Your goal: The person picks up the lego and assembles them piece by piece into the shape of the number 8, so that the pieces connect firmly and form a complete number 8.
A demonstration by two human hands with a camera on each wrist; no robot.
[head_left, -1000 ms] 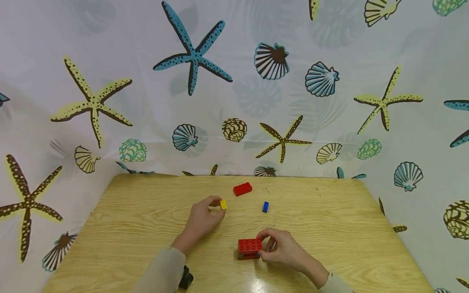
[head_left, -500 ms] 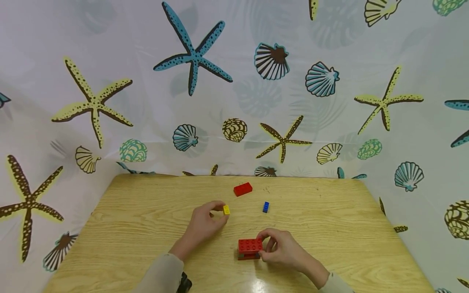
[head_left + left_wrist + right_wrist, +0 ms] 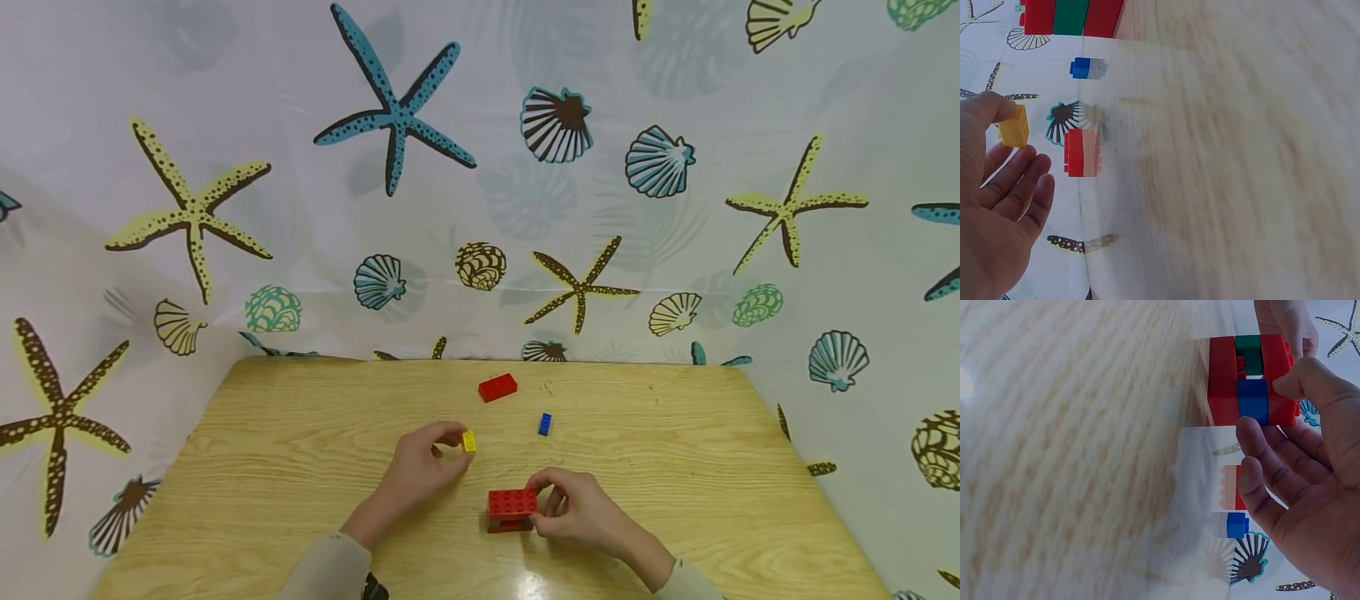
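Note:
Between thumb and fingertips, my left hand [image 3: 422, 468] pinches a small yellow toy brick [image 3: 468, 441], held above the table to the left of a stack of bricks. That stack [image 3: 512, 510] has a red studded brick on top and a red one at the bottom. In the right wrist view, a green brick [image 3: 1248, 353] and a blue brick [image 3: 1252, 401] form its middle layer, with a gap between them. My right hand [image 3: 581, 512] grips the right end of the stack, thumb [image 3: 1291, 382] on the upper red brick.
Farther back on the wooden table [image 3: 660, 450] lie a loose red brick [image 3: 498, 387] and a small blue brick [image 3: 545, 424]. A patterned cloth [image 3: 480, 200] hangs behind the table's back edge. Something black [image 3: 375, 587] shows beside the left sleeve.
My left hand has carried the yellow brick a little right and toward me, closer to the stack. My right hand and the stack have stayed in place.

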